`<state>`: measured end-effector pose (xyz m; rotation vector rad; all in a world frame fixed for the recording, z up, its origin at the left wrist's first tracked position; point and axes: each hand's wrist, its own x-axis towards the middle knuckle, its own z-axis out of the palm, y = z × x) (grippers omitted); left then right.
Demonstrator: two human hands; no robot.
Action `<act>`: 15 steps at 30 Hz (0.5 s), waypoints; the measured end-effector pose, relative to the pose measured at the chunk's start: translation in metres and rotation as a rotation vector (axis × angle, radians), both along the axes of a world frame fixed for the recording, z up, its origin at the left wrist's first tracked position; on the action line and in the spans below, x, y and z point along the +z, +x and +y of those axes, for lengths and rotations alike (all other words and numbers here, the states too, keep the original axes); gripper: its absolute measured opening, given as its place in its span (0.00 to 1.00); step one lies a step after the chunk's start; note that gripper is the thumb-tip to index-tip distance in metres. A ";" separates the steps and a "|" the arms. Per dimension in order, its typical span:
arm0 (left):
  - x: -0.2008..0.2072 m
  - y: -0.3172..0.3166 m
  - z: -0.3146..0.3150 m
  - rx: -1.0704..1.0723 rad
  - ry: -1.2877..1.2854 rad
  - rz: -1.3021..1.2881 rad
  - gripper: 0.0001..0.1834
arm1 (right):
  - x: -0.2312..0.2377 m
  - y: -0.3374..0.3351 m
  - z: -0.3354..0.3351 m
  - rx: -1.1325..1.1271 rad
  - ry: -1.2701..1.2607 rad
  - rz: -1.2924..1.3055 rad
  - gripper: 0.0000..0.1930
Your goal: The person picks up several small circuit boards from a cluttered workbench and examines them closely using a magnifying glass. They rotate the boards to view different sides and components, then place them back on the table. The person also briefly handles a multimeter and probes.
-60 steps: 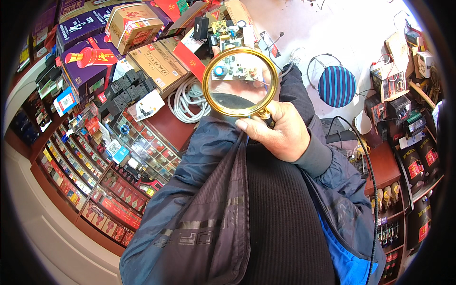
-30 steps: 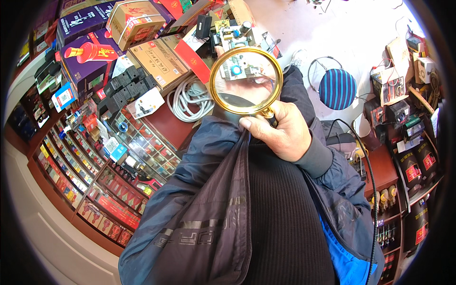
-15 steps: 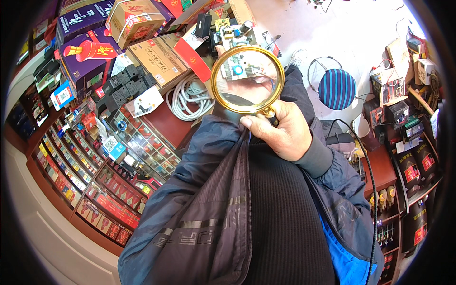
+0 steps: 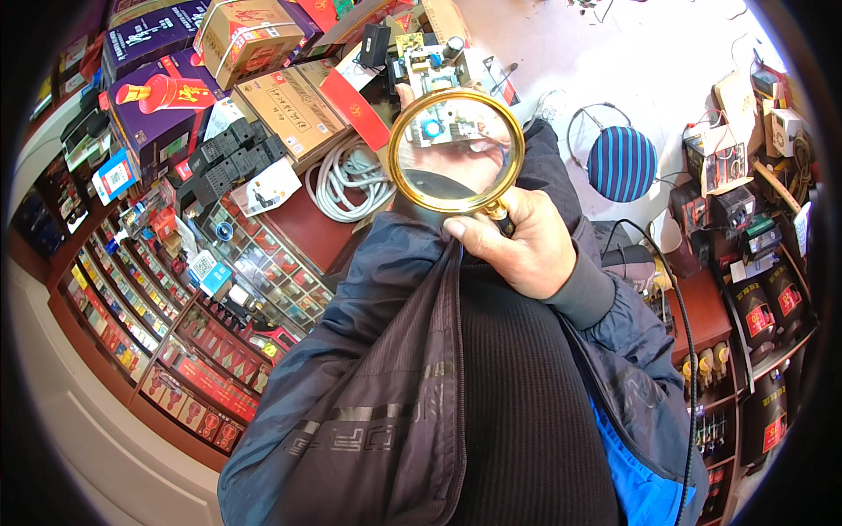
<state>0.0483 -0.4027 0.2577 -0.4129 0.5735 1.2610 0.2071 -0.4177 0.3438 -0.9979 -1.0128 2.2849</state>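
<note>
My right hand [image 4: 524, 241] is closed round the short handle of a magnifying glass [image 4: 394, 158] with a round gold rim. The lens is held flat above a circuit board [image 4: 424, 68], whose upper part sticks out past the rim with a dark capacitor and small blue parts. My left hand [image 4: 452, 165] shows mostly through the lens, enlarged and blurred, gripping the board's near end. One fingertip shows beside the rim at the board's left edge. The left wrist is hidden by the dark jacket sleeve [image 4: 386, 263].
To the left, cartons [image 4: 294, 110], black plug-like blocks [image 4: 230, 158] and a coiled white cable [image 4: 346, 184] crowd a glass-topped counter [image 4: 298, 263]. A striped round stool [image 4: 622, 165] stands at right. Beyond it are shelves of tools and boxes [image 4: 737, 210]. A black cable [image 4: 680, 324] hangs beside my right arm.
The magnifying glass has shifted very slightly toward me. Through the lens, the board appears a little farther left and more of my left hand shows.
</note>
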 end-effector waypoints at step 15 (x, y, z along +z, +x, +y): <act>0.001 0.005 0.006 0.162 -0.087 0.059 0.33 | -0.001 0.008 0.004 0.007 -0.065 -0.060 0.10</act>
